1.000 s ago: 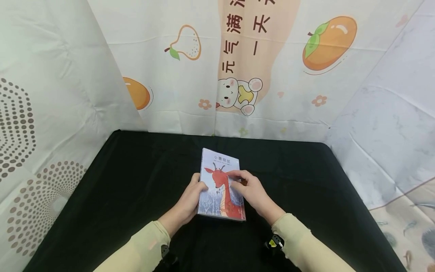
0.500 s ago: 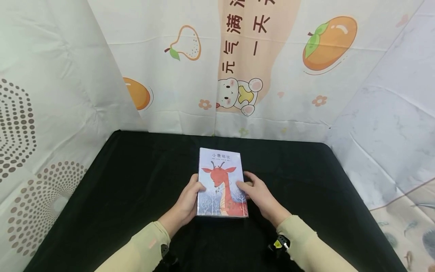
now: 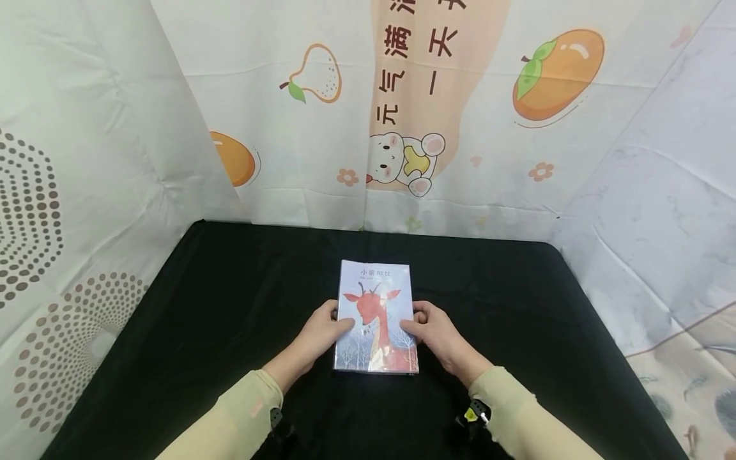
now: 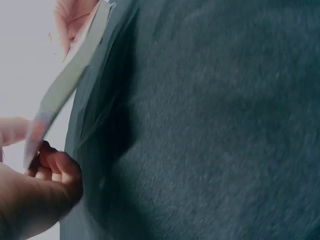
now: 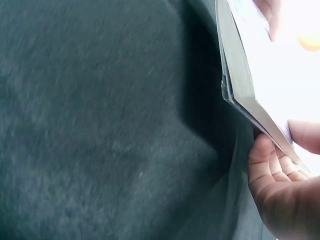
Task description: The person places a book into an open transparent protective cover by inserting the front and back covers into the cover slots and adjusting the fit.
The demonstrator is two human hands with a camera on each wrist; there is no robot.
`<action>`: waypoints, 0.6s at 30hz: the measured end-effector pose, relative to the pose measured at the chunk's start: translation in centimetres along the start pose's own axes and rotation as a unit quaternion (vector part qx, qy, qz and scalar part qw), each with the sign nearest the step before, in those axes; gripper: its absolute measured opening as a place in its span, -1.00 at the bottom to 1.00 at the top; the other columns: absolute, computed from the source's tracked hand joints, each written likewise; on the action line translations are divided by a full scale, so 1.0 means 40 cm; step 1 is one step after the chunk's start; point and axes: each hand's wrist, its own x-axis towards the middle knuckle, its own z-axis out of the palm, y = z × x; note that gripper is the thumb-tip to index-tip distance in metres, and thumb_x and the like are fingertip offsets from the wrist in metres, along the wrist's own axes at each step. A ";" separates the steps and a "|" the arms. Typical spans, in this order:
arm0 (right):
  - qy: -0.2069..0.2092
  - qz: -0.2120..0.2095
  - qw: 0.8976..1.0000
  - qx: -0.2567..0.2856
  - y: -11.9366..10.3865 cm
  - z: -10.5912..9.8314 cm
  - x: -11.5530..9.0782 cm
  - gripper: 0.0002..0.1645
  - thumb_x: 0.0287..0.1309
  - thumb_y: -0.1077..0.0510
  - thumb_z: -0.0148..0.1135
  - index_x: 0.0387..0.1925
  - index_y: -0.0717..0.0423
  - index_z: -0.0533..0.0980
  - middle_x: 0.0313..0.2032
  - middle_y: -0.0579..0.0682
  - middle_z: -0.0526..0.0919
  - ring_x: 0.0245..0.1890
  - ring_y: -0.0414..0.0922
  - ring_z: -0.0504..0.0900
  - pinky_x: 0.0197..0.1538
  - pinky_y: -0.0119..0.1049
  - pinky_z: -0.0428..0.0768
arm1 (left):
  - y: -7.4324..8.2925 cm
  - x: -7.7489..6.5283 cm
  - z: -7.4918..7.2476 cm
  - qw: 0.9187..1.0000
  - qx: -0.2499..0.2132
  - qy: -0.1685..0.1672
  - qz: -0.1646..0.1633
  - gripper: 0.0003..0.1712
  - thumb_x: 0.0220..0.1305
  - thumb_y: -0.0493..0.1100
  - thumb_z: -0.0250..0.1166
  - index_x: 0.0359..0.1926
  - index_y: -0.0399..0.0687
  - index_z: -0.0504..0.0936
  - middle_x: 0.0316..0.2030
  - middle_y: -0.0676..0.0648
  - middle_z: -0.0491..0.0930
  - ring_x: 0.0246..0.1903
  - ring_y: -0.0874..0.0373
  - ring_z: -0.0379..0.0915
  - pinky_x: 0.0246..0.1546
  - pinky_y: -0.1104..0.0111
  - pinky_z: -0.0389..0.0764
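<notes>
A book (image 3: 376, 306) with a red deer on its pale blue cover faces up in the head view, and light glares off its lower part. My left hand (image 3: 318, 330) grips its left edge, thumb on the cover and fingers curled beneath. On the opposite edge my right hand (image 3: 439, 331) holds it the same way, thumb on top. The right wrist view shows the block of pages (image 5: 237, 55) edge-on, with the fingers (image 5: 272, 162) tucked under the book. In the left wrist view the book's edge (image 4: 75, 67) slants up from the left hand (image 4: 45, 187), above the dark cloth.
Black cloth (image 3: 259, 268) covers the table all round the book. A printed white curtain (image 3: 471, 166) hangs behind its far edge, with more light sheets (image 3: 115, 179) along the sides. Dark wrist straps (image 3: 477, 412) sit at both sleeves.
My right hand has gone from touching the cover to gripping the right edge. The book has turned to face more squarely and then shifted slightly nearer and lower; the left hand keeps its grip.
</notes>
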 end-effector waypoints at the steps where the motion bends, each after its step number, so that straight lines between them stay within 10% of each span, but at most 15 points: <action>1: 0.006 -0.003 1.000 -0.015 0.004 0.000 0.002 -0.45 0.16 0.18 0.32 0.14 0.20 0.35 -0.35 0.13 0.62 -0.32 -0.03 0.59 -0.29 -0.27 0.59 | -0.002 0.003 0.000 1.000 0.029 0.007 0.004 -0.54 0.23 -0.14 0.27 0.10 -0.22 0.39 -0.24 -0.15 0.55 -0.40 0.09 0.58 -0.37 0.26 0.64; 9: 0.032 -0.017 0.994 -0.099 0.018 0.009 0.019 -0.53 0.15 0.22 0.31 0.06 0.21 0.37 -0.38 0.10 0.57 -0.43 -0.05 0.58 -0.36 -0.26 0.58 | -0.006 0.014 0.002 0.986 0.162 0.037 0.033 -0.40 0.12 -0.21 0.33 0.15 -0.35 0.37 -0.26 -0.15 0.58 -0.45 0.12 0.53 -0.39 0.23 0.62; 18: 0.051 -0.006 0.979 -0.196 0.006 0.022 0.042 -0.58 0.09 0.17 0.33 -0.05 0.22 0.41 -0.35 0.04 0.55 -0.41 -0.10 0.53 -0.36 -0.24 0.56 | -0.013 0.033 0.009 0.951 0.300 0.062 0.039 -0.34 0.13 -0.06 0.35 0.19 -0.30 0.41 -0.04 -0.25 0.51 -0.06 -0.13 0.33 -0.01 -0.04 0.40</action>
